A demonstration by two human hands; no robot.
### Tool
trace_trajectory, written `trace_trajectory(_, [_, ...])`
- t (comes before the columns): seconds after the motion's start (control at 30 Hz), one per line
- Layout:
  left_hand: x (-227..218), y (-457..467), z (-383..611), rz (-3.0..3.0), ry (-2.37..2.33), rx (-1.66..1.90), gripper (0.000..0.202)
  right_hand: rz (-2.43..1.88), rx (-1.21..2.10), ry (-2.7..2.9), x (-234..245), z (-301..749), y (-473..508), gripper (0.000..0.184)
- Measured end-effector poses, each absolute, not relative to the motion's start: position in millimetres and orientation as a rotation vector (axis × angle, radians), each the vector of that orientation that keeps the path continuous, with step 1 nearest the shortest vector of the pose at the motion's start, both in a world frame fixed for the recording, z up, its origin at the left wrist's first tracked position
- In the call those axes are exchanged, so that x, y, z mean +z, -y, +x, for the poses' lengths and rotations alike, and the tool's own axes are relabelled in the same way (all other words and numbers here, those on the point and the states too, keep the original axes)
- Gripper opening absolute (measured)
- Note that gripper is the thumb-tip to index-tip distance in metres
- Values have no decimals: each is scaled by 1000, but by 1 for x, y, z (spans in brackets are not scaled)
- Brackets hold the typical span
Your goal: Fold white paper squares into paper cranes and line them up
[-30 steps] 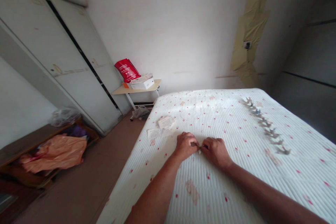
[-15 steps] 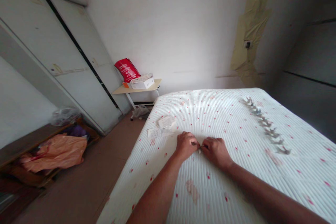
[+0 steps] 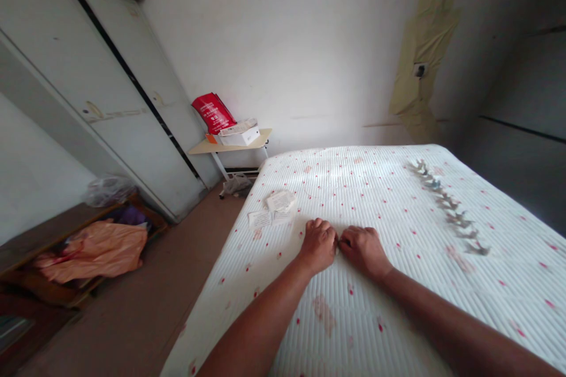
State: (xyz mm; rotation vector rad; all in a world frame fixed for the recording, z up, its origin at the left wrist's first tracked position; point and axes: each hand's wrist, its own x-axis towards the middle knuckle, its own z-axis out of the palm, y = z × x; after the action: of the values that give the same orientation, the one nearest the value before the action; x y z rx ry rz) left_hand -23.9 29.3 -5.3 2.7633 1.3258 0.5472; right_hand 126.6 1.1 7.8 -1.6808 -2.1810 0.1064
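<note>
Pale and tiny, the scrap (image 3: pixel 338 250) is pinched between the fingertips of the left hand (image 3: pixel 319 245) and right hand (image 3: pixel 363 250), both curled tight low over the bed (image 3: pixel 329 179); its shape is mostly hidden. Torn slips (image 3: pixel 279 201) lie beyond the left hand; greyish folded shapes (image 3: pixel 451 202) line the right side. The bed's cover is white, ribbed, red-spotted. Beyond stand a cabinet (image 3: pixel 119 153) and pale wall (image 3: pixel 283 59). Slips and red bag (image 3: pixel 213 113) carry print too small to read.
</note>
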Motion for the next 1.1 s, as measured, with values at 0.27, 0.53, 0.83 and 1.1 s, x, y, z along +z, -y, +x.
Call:
trace_trajectory(0.27, [-1,-41,-29,2481,-1298,608,6,-1681,92,2176,5,127,-2,18])
trace_trajectory(0.53, [8,-43,-27,2412,-1367,522,6,-1666,94,2191,5,129,-2,19])
trace_trajectory(0.83, [-5,-32,-23,2696,-1314,614,8,-1663,99,2201,3,129,-3,19])
trace_trajectory(1.1, [-1,-40,-28,2412,-1279,682,9,-1622,142,2166,1,132,-2,20])
